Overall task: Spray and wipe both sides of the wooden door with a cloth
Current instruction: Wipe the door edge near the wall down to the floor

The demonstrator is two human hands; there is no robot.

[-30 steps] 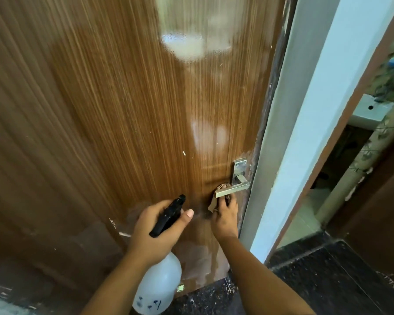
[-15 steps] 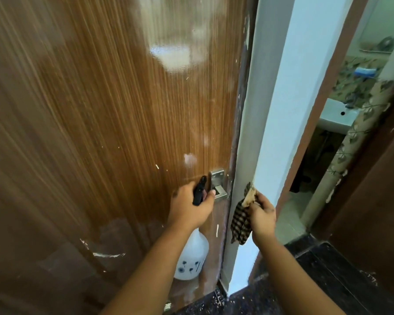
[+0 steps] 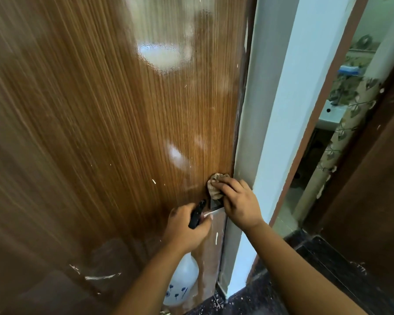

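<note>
The right hand (image 3: 239,201) presses a bunched checked cloth (image 3: 216,187) against the glossy brown wooden door (image 3: 114,123), near its right edge. The left hand (image 3: 187,228) grips the white plastic spray bottle (image 3: 182,285) by its black trigger. Firm, overlapping strokes along the grain should serve best. The metal handle (image 3: 214,206) is mostly hidden.

Door handle (image 3: 214,206) mostly hidden behind right hand (image 3: 239,204); spray bottle (image 3: 182,285) partly behind left forearm, perhaps half.

Pale blue wall (image 3: 289,92), dark speckled floor (image 3: 328,264) — white sink (image 3: 330,114) beyond
</note>
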